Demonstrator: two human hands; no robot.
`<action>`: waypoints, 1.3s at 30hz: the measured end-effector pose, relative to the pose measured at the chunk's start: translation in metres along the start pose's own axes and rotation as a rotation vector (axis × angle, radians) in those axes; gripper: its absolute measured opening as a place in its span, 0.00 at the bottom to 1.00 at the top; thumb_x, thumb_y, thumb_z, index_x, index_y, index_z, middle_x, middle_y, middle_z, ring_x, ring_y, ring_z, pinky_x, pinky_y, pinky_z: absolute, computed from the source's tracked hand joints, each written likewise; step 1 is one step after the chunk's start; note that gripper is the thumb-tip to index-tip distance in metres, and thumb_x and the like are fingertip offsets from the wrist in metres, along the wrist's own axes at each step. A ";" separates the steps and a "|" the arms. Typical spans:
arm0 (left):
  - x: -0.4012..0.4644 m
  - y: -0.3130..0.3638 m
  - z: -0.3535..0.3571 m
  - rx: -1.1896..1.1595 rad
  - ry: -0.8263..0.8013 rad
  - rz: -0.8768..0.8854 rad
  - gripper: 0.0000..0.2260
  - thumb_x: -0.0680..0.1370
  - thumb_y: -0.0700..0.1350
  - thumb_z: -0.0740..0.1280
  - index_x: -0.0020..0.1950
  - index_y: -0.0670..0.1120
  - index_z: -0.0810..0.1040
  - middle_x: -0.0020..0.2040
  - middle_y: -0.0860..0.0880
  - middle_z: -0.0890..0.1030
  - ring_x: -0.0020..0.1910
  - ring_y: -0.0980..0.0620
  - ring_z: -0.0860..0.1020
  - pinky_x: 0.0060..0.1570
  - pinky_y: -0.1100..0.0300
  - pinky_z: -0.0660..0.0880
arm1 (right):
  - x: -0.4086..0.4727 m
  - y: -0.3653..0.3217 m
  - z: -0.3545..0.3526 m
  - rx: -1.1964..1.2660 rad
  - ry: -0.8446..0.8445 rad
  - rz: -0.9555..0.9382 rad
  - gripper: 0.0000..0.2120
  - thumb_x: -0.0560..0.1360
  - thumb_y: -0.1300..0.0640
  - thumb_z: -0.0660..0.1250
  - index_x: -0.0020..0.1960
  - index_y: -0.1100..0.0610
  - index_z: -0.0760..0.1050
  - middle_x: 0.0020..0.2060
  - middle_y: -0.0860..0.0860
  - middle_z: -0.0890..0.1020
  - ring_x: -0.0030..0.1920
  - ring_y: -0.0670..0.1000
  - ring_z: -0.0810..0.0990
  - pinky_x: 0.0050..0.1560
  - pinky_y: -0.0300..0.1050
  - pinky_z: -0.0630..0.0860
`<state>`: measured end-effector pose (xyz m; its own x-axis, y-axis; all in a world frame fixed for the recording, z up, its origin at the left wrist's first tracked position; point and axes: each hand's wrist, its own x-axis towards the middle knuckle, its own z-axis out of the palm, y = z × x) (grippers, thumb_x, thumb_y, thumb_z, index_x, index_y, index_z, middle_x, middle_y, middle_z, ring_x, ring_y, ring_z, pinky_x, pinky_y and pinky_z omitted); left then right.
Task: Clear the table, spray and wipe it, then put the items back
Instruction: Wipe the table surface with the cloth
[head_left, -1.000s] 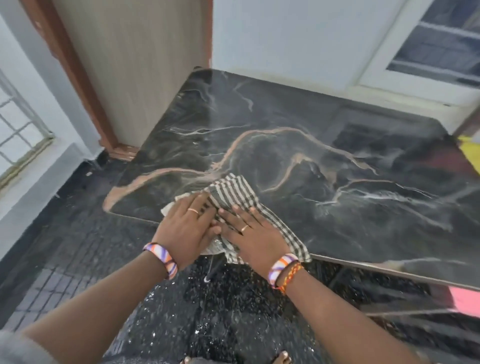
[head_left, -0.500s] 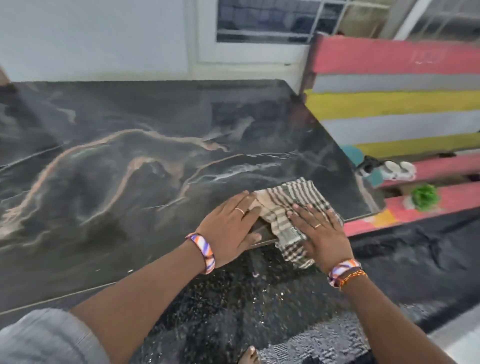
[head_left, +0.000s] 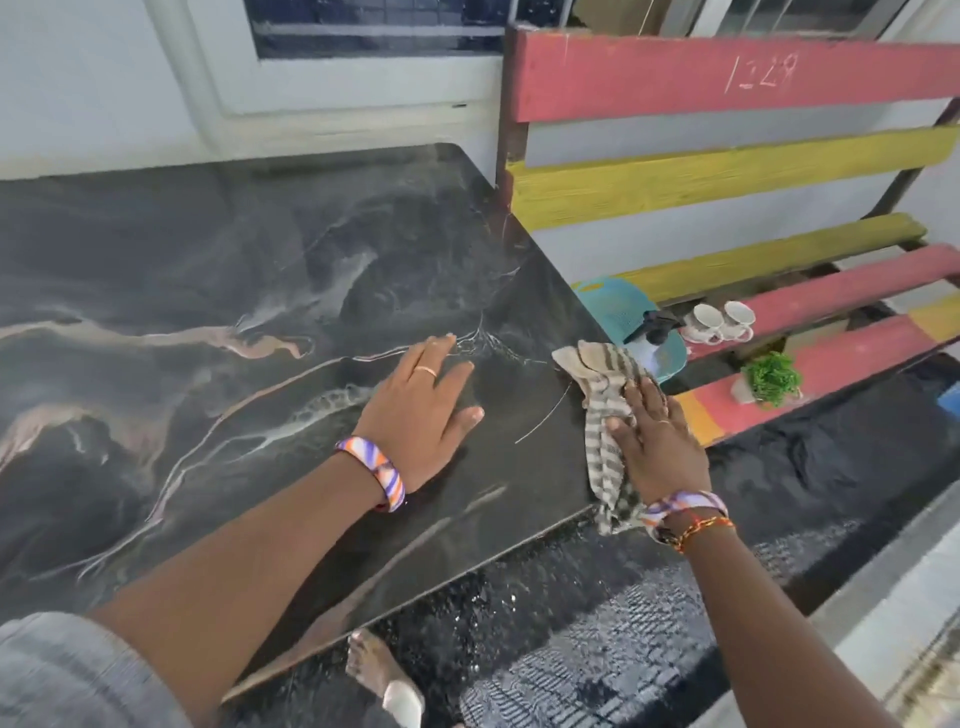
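The black marble table (head_left: 218, 291) fills the left and middle of the head view and bears nothing but the cloth. A striped grey and beige cloth (head_left: 602, 384) lies at the table's right edge and hangs over it. My right hand (head_left: 657, 441) presses flat on the cloth with straight fingers. My left hand (head_left: 423, 410) rests flat on the bare marble, a hand's width left of the cloth. On the bench to the right stand a teal plate (head_left: 618, 306), a black spray bottle head (head_left: 655, 325), two white cups (head_left: 719, 321) and a small green plant (head_left: 771, 378).
A slatted bench (head_left: 727, 171) painted red and yellow stands close against the table's right side. A white wall and window frame (head_left: 337, 78) lie behind. The floor (head_left: 571, 623) below the near edge is dark speckled stone, with my bare foot (head_left: 379, 670) on it.
Both hands slid the cloth from the table's left near edge along to the right edge. My left hand has come off the cloth and now lies on bare marble.
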<state>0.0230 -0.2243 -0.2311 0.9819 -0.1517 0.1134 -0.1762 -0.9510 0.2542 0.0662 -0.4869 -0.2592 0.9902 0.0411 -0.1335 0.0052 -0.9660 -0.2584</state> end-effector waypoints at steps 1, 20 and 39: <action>0.011 -0.005 0.002 -0.024 0.006 -0.008 0.29 0.75 0.57 0.49 0.63 0.39 0.74 0.68 0.36 0.71 0.67 0.35 0.70 0.64 0.43 0.70 | 0.007 -0.003 -0.001 -0.014 -0.018 0.045 0.26 0.80 0.43 0.50 0.76 0.45 0.50 0.77 0.43 0.48 0.76 0.55 0.52 0.71 0.59 0.59; 0.177 -0.132 -0.019 -0.084 0.056 -0.282 0.20 0.79 0.50 0.60 0.69 0.44 0.69 0.76 0.42 0.59 0.74 0.42 0.57 0.72 0.49 0.61 | 0.286 -0.175 0.001 0.048 -0.037 -0.053 0.26 0.81 0.46 0.47 0.76 0.54 0.50 0.72 0.60 0.62 0.66 0.66 0.69 0.63 0.59 0.67; 0.105 -0.251 -0.076 0.011 0.239 -0.690 0.17 0.76 0.45 0.65 0.64 0.43 0.74 0.74 0.40 0.62 0.73 0.38 0.60 0.69 0.47 0.63 | 0.295 -0.385 0.052 -0.187 -0.149 -0.618 0.25 0.81 0.46 0.46 0.76 0.48 0.49 0.77 0.55 0.48 0.76 0.60 0.45 0.75 0.60 0.42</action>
<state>0.1649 0.0186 -0.2099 0.8272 0.5448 0.1374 0.4792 -0.8118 0.3338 0.3495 -0.0900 -0.2494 0.7673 0.6239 -0.1479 0.6038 -0.7807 -0.1611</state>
